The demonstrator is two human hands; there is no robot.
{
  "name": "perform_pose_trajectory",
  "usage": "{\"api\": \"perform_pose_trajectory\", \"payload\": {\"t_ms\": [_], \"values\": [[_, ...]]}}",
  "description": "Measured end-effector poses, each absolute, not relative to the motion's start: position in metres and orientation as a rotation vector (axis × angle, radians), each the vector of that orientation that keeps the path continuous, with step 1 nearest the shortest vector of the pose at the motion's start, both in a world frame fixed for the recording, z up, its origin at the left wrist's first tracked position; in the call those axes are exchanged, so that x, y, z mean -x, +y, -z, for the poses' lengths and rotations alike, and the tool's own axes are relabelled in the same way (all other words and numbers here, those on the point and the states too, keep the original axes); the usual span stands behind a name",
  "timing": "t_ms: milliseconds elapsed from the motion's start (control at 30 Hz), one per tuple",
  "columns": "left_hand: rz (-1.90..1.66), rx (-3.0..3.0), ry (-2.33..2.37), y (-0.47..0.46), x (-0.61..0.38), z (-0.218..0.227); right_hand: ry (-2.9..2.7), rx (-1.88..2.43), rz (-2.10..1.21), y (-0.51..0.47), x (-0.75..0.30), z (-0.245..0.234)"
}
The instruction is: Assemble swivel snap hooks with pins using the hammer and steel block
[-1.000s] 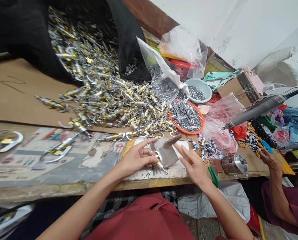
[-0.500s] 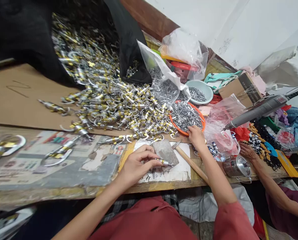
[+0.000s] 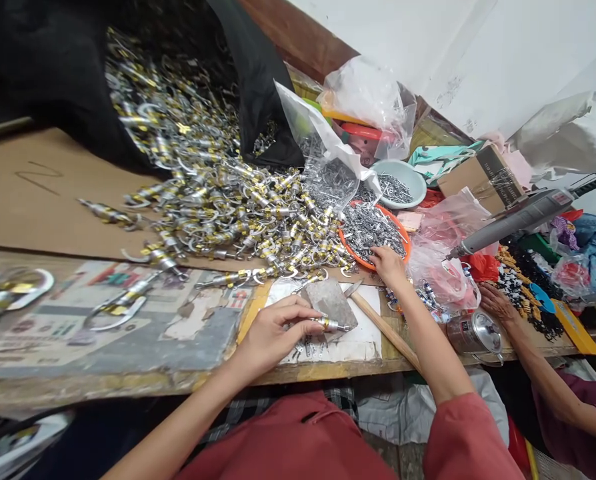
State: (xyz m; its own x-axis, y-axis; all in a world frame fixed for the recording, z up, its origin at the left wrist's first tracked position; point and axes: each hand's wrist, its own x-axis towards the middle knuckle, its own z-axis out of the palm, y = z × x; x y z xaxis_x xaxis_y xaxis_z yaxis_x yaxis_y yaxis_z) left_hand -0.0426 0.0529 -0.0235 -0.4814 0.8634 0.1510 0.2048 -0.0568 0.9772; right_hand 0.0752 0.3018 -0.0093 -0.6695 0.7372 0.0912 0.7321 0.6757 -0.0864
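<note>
Clasp (image 3: 331, 325) pinched in left hand (image 3: 277, 328), near bench's front edge (image 3: 303, 377), likely unfinished; right hand (image 3: 391, 268) apart, at near rim of orange basket (image 3: 407, 247), grip unclear; heaped clasps (image 3: 258, 213) done or waiting: cannot tell.

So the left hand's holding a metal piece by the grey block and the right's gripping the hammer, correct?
No: the head view shows the right hand at the orange bowl of metal parts; the hammer lies on the bench. The left hand does hold the metal piece.
</note>
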Motion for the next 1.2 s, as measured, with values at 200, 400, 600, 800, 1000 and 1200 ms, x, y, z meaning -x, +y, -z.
{"api": "perform_pose_trajectory", "payload": {"t_ms": [200, 400, 600, 800, 1000, 1200], "values": [[-1.599, -1.148, 1.664, 0.053, 0.041, 0.03, -2.692, 1.196, -0.087, 0.308, -0.069, 0.009], [-1.592, -1.145, 1.645, 0.054, 0.042, 0.029, -2.668, 1.138, -0.167, 0.309, -0.071, 0.006], [-1.577, -1.184, 1.667, 0.053, 0.042, 0.025, -2.597, 1.08, -0.249, 0.304, -0.066, 0.014], [-1.587, -1.127, 1.658, 0.052, 0.042, 0.027, -2.382, 1.053, -0.315, 0.3, -0.07, -0.001], [-1.612, -0.926, 1.562, 0.052, 0.037, 0.031, -2.381, 0.652, -0.901, 0.217, -0.082, -0.009], [-1.621, -0.912, 1.573, 0.051, 0.036, 0.023, -2.245, 0.514, -1.218, 0.156, -0.089, -0.003]]}}
